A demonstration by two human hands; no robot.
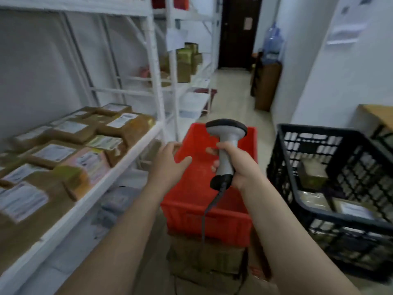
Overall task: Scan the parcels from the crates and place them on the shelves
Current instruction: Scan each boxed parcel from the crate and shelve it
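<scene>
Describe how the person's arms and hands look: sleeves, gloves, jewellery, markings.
The left forearm and right forearm are bare to the picture's edge; no sleeve shows. The left hand and right hand wear no gloves; no watch, ring, bracelet or marking is visible.

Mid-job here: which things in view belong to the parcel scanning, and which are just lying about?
Job: scanner in right hand; red crate; black crate holding parcels; shelf of shelved parcels.
Lying about: water bottle; dark door; wooden table; papers on wall.
</scene>
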